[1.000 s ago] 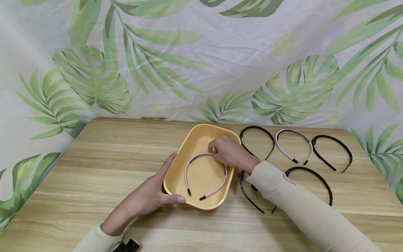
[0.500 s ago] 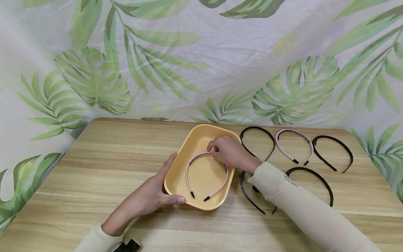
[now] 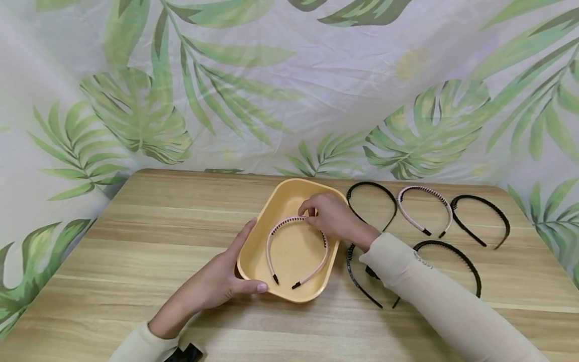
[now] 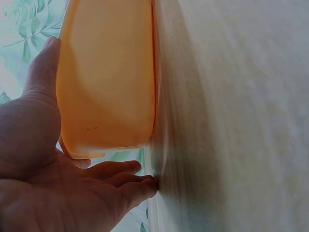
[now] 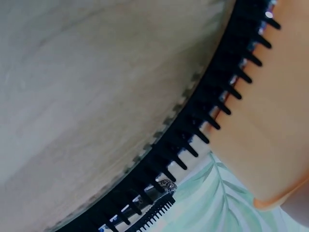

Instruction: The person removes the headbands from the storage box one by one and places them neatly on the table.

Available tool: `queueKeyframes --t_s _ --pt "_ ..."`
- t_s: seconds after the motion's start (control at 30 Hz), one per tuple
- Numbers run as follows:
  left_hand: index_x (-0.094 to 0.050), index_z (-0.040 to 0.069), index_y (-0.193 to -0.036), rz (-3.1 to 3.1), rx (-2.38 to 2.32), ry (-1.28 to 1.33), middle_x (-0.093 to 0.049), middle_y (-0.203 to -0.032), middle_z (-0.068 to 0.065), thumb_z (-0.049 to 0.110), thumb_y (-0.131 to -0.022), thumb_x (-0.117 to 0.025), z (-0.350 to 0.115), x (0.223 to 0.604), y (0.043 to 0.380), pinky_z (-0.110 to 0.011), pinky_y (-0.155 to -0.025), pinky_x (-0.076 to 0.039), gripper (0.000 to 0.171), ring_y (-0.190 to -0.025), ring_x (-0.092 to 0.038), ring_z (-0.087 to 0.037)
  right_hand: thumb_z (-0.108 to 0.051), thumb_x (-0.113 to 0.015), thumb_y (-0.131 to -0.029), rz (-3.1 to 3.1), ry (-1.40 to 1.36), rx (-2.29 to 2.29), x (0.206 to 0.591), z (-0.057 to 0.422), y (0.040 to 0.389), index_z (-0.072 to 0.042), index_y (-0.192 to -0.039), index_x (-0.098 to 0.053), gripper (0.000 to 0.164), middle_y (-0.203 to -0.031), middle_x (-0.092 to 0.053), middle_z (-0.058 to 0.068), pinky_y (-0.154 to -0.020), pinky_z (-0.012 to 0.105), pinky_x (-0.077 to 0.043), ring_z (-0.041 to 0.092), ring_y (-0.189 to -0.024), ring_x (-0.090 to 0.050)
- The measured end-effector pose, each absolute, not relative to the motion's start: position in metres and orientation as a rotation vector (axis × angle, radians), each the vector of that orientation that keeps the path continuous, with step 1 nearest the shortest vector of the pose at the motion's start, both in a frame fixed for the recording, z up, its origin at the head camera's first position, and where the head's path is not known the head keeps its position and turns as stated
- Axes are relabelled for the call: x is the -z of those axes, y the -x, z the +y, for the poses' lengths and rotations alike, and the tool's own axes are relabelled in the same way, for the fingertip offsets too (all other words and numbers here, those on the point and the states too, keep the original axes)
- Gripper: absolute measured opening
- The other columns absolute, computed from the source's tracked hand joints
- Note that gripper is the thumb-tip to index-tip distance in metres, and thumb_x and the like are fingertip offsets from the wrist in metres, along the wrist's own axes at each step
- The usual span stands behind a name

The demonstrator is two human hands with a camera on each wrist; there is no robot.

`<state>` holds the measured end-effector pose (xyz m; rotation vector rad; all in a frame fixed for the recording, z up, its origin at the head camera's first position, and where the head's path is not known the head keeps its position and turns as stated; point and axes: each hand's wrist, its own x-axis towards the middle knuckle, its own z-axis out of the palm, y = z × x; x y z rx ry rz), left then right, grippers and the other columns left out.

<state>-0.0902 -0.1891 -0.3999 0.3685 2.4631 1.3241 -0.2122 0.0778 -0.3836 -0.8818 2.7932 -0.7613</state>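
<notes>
A yellow plastic bin [image 3: 296,251] sits tilted at an angle on the table. My left hand [image 3: 214,279] holds its near-left corner, thumb at the near rim and fingers along the left side; the left wrist view shows this hand against the bin's outer wall [image 4: 106,77]. Inside the bin lies a pink headband [image 3: 291,219] with dark teeth, its two black tips towards me. My right hand [image 3: 332,216] reaches over the right rim and pinches the top of this headband. The right wrist view catches only an edge of that hand.
Right of the bin lie a black headband [image 3: 371,184], a second pink headband [image 3: 425,188], another black headband [image 3: 486,202], a nearer black one [image 3: 445,244] and a dark patterned one [image 3: 354,281] partly under my right sleeve. A toothed black headband [image 5: 193,116] fills the right wrist view.
The pink headband in the bin has shifted slightly to the right, its tips moving with it. Both hands stay at nearly the same places, and the bin keeps its position.
</notes>
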Motion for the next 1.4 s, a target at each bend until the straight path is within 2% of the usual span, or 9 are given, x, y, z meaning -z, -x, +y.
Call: queueKeyframes --t_s 0.37,0.63,0.77,0.9,1.13,1.4 --pt "-0.005 0.038 -0.169 2.492 -1.305 -0.39 -0.058 -0.147 -0.015 0.041 -0.078 -0.092 -0.189 0.401 0.09 -0.022 -0.097 -0.044 0.125 -0.104 -0.064 -0.019 -0.003 -0.075 -0.092 2.704 0.83 0.961 0.379 0.08 0.212 -0.006 -0.104 -0.081 0.014 -0.086 -0.067 0.003 -0.076 0.028 -0.047 0.013 -0.079 -0.056" --pt "-0.004 0.035 -0.169 2.473 -1.315 -0.376 -0.062 -0.14 -0.014 0.039 -0.079 -0.092 -0.189 0.401 0.09 -0.022 -0.095 -0.044 0.127 -0.099 -0.066 -0.017 -0.005 -0.074 -0.095 2.624 0.751 1.067 0.375 0.082 0.214 -0.005 -0.107 -0.08 0.014 -0.089 -0.066 0.006 -0.061 0.025 -0.05 0.012 -0.067 -0.055" --pt "-0.003 0.034 -0.169 2.468 -1.315 -0.376 -0.064 -0.136 -0.015 0.038 -0.079 -0.092 -0.189 0.401 0.09 -0.022 -0.094 -0.045 0.127 -0.095 -0.067 -0.016 -0.007 -0.074 -0.096 2.609 0.746 1.097 0.369 0.084 0.213 -0.006 -0.108 -0.08 0.014 -0.09 -0.066 0.006 -0.061 0.025 -0.049 0.011 -0.068 -0.054" --pt "-0.002 0.036 -0.169 2.475 -1.309 -0.373 -0.064 -0.136 -0.015 0.039 -0.079 -0.092 -0.189 0.4 0.09 -0.022 -0.094 -0.045 0.127 -0.095 -0.067 -0.016 -0.006 -0.074 -0.095 2.615 0.776 1.121 0.361 0.085 0.213 -0.005 -0.107 -0.08 0.014 -0.091 -0.067 0.007 -0.062 0.026 -0.048 0.011 -0.068 -0.054" --pt "-0.003 0.038 -0.169 2.508 -1.281 -0.364 -0.057 -0.148 -0.016 0.04 -0.078 -0.092 -0.189 0.4 0.09 -0.022 -0.1 -0.042 0.127 -0.107 -0.063 -0.017 -0.006 -0.074 -0.095 2.586 0.746 1.187 0.351 0.093 0.214 -0.003 -0.109 -0.08 0.015 -0.09 -0.066 0.008 -0.058 0.024 -0.048 0.011 -0.063 -0.056" --pt "-0.002 0.039 -0.169 2.473 -1.313 -0.349 -0.062 -0.139 -0.017 0.04 -0.078 -0.093 -0.189 0.4 0.089 -0.021 -0.096 -0.044 0.128 -0.099 -0.066 -0.015 -0.005 -0.072 -0.097 2.565 0.696 1.222 0.338 0.107 0.217 -0.002 -0.11 -0.08 0.015 -0.091 -0.07 0.01 -0.057 0.026 -0.051 0.013 -0.063 -0.055"
